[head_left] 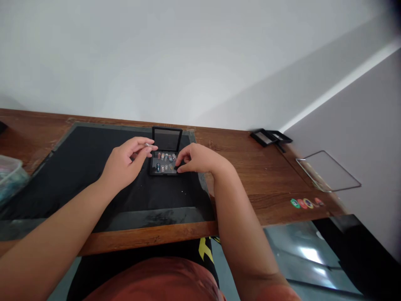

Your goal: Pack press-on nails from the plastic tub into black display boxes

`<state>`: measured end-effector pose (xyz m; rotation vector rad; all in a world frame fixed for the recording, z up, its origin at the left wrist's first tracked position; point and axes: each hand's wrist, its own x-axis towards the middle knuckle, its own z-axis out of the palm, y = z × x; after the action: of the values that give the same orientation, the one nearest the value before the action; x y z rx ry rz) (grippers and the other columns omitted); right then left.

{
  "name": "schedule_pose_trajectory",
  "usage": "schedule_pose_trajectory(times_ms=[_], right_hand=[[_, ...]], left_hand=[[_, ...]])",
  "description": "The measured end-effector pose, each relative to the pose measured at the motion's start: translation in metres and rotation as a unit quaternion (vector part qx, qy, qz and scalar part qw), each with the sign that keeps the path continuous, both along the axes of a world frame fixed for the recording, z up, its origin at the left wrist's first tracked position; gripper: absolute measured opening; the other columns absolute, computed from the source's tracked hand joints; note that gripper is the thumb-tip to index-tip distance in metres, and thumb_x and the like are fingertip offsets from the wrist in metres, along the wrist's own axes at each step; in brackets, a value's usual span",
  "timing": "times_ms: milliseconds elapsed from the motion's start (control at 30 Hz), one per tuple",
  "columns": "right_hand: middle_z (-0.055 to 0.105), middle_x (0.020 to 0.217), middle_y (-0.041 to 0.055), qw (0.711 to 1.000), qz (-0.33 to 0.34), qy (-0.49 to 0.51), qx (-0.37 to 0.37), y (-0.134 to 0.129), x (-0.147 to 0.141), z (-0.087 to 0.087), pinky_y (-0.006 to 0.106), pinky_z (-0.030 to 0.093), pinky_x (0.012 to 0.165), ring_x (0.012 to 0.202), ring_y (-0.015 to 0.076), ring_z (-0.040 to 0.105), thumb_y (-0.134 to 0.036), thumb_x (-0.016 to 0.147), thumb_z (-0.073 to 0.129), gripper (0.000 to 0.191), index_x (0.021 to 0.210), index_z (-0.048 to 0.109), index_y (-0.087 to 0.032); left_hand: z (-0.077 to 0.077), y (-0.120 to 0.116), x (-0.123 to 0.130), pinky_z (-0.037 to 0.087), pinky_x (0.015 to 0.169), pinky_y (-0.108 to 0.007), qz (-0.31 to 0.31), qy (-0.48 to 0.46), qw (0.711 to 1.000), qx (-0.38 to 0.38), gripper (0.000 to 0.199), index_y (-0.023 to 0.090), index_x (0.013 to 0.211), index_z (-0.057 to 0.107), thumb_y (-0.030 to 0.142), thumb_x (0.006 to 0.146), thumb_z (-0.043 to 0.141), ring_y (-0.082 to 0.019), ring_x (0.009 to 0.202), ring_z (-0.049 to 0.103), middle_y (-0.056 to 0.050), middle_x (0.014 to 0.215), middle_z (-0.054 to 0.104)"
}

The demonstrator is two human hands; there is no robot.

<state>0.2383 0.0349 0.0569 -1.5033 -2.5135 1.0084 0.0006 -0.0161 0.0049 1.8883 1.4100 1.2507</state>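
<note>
A small black case [167, 128] stands with its lid raised on the dark mat [125, 200]. Inside it, two rows of small decorated nail tips [162, 156] lie on a grey base, in pink, teal and pale tones. My left hand [127, 161] is just left of the case, its thumb and fingers pinched on a small whitish piece [148, 145]. At the right edge of the case, my right hand [197, 159] has its thumb and index finger together on a small dark piece at the lower right corner.
Open black cases [265, 137] lie at the back right of the wooden table [250, 175]. Round coloured stickers [303, 203] and a metal wire frame [332, 191] are on the right. A clear plastic tub [11, 171] stands at the far left.
</note>
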Motion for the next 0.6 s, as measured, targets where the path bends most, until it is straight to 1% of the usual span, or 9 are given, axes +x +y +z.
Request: schedule_pose_trajectory(times_ms=[100,200,300,400,600], right_hand=[[0.053,0.061,-0.0052,1.0,-0.006,-0.012,0.009,-0.001,-0.004,-0.002,0.028,0.034,0.06,0.056,0.0084,0.046,-0.019,0.073,0.083,0.015,0.088,0.082,-0.018],[0.056,0.062,-0.0038,1.0,0.0,-0.016,0.026,-0.004,-0.01,-0.004,0.028,0.034,0.061,0.057,0.0089,0.045,-0.019,0.074,0.082,0.01,0.085,0.083,-0.018],[0.058,0.063,-0.0025,0.999,0.01,-0.024,0.043,-0.006,-0.014,-0.004,0.028,0.034,0.062,0.059,0.0093,0.046,-0.018,0.076,0.08,0.004,0.08,0.082,-0.018],[0.06,0.065,-0.0014,0.998,0.018,-0.028,0.05,-0.005,-0.014,-0.003,0.027,0.035,0.063,0.061,0.0097,0.048,-0.018,0.077,0.079,0.003,0.079,0.082,-0.018],[0.063,0.068,-0.0006,0.998,0.019,-0.032,0.053,-0.004,-0.011,-0.005,0.027,0.036,0.063,0.062,0.01,0.049,-0.018,0.079,0.077,0.009,0.086,0.083,-0.019]], left_hand=[[0.002,-0.001,0.001,0.058,0.087,-0.028,-0.009,0.002,1.0,0.006,0.027,0.021,0.118,0.071,0.037,0.1,0.058,-0.017,0.09,0.076,-0.006,0.112,0.081],[0.005,-0.002,0.002,0.058,0.087,-0.03,0.003,0.021,1.0,0.008,0.027,0.022,0.114,0.077,0.038,0.096,0.063,-0.019,0.092,0.076,-0.005,0.108,0.082],[0.006,-0.003,0.003,0.059,0.086,-0.031,0.014,0.041,0.999,-0.003,0.025,0.025,0.107,0.082,0.041,0.09,0.071,-0.019,0.087,0.076,-0.003,0.099,0.083],[0.005,-0.003,0.003,0.059,0.084,-0.031,0.011,0.041,0.999,-0.013,0.027,0.026,0.106,0.083,0.044,0.087,0.074,-0.019,0.081,0.076,-0.002,0.093,0.083],[0.003,-0.001,0.003,0.058,0.073,-0.028,0.006,0.057,0.998,0.003,0.027,0.026,0.103,0.084,0.045,0.086,0.074,-0.017,0.076,0.072,-0.003,0.098,0.083]])
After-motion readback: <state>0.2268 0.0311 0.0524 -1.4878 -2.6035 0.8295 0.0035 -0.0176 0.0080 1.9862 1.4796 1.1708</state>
